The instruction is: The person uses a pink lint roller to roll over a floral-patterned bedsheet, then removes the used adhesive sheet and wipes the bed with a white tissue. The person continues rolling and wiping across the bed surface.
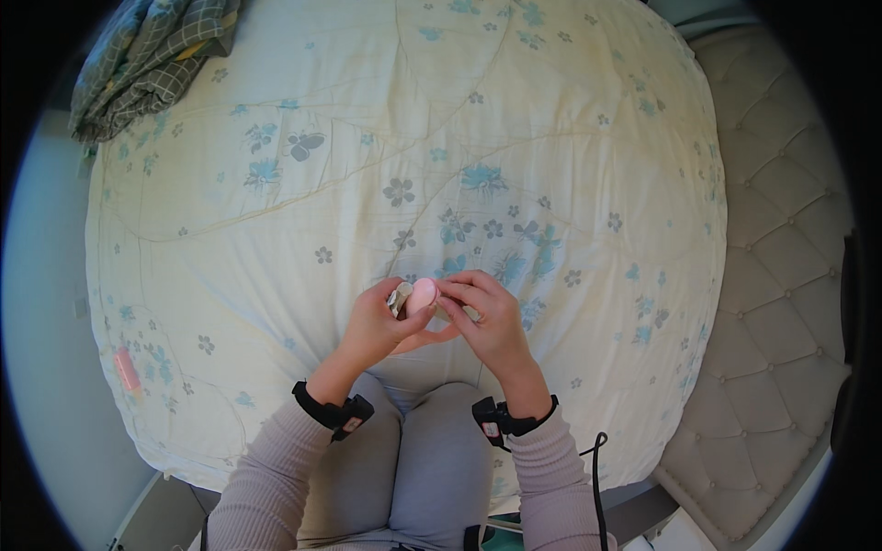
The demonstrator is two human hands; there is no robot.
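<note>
A small pink rounded object (422,295) is held between my two hands, just above the bed near my lap. My left hand (377,317) is closed around it from the left, the thumb lying against its lower side. Beside the pink object, a whitish, partly shiny piece (400,296) also shows in the left hand's grip; its kind is too small to tell. My right hand (487,317) pinches the right edge of the pink object with thumb and fingertips. Below both hands hangs a pinkish curved band (428,339), partly hidden by the fingers.
A bed with a cream flowered sheet (303,220) spreads ahead of me. Grey checked bedding (156,73) lies bunched at the far left. A small pink item (127,369) rests near the left edge. The tufted headboard (772,248) stands right; a black cable (597,487) runs beside my right forearm.
</note>
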